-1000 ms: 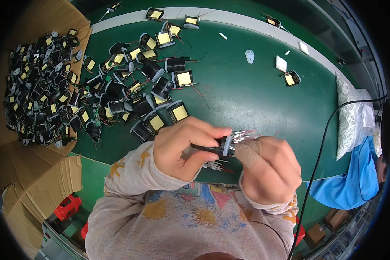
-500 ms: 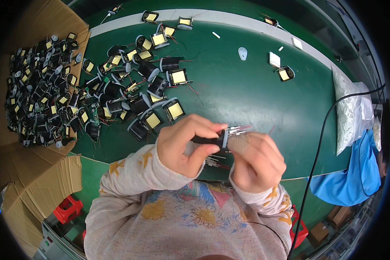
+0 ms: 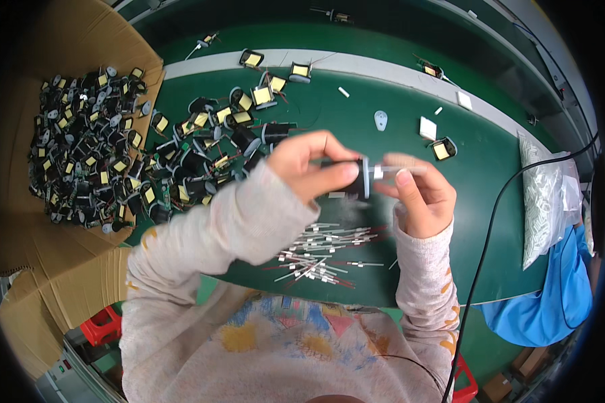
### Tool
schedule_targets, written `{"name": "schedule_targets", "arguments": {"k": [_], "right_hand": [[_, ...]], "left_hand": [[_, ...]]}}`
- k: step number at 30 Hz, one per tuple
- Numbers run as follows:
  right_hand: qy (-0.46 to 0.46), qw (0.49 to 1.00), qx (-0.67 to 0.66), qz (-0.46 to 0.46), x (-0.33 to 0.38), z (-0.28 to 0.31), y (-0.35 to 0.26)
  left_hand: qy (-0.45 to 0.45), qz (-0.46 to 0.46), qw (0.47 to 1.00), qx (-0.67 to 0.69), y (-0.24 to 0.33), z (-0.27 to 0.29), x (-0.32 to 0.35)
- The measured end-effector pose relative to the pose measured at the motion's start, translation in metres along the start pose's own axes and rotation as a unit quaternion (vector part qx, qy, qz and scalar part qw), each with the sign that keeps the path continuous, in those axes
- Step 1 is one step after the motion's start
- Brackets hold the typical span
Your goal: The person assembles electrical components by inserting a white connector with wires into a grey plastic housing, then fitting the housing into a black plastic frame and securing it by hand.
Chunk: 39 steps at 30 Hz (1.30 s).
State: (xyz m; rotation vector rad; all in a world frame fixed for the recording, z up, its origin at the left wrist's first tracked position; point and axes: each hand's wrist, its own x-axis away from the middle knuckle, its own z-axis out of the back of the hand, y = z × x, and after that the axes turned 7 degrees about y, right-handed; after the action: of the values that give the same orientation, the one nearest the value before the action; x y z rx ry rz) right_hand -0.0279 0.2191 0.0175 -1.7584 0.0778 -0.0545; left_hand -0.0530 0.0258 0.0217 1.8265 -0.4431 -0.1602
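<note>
green tabletop: running bare up the middle, between parts pile and white block
black cable: crossing before bag, obstructing right side
parts pile: crowding left, up to cardboard box
thin leads: cluttering near side

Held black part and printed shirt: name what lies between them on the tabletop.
The head view shows a loose spread of thin white and red leads.

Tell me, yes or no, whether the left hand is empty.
No, the thumb and fingers of the left hand are closed on a black part with a grey end plate.
</note>
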Motion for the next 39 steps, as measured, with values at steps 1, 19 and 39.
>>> {"name": "schedule_targets", "arguments": {"k": [1, 19, 39], "right_hand": [[0.023, 0.999, 0.015, 0.026, -0.007, 0.005, 0.007], [0.069, 0.988, 0.108, 0.086, -0.009, 0.067, -0.005], [-0.229, 0.753, 0.542, 0.295, 0.035, 0.111, 0.031]], "left_hand": [[0.025, 0.028, 0.999, -0.039, 0.015, 0.0, -0.016], [-0.024, -0.046, 0.463, -0.885, 0.018, 0.093, -0.161], [-0.067, -0.094, 0.992, -0.045, 0.025, 0.027, 0.024]]}}
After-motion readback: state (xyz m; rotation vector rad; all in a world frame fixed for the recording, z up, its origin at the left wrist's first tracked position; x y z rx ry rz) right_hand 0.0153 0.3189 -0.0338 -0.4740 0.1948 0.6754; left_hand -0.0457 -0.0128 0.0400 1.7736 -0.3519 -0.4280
